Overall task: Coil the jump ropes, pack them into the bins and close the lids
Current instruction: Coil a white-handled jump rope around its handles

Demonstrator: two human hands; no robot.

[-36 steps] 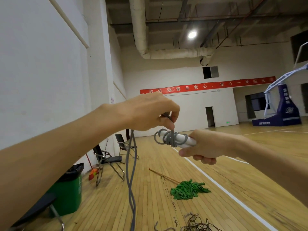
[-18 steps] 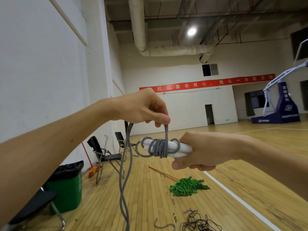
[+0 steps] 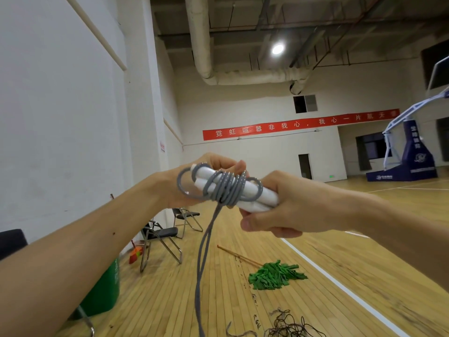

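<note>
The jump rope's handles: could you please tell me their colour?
White handles, wrapped in grey cord; clearest in the head view.

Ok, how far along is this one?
Done: several turns of grey rope wound round the white handles. In hand: right hand grips the handles, left hand holds the rope by the wraps; a doubled tail hangs unwound. Left: a dark rope tangle on the floor; no bins in view.

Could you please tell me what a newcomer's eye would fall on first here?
Centre frame, the right hand grips two white plastic handles while the left hand holds the grey jump-rope cord wound round them. A green-fringed mop lies on the wooden floor lower right, and a long red banner spans the far wall.
</note>
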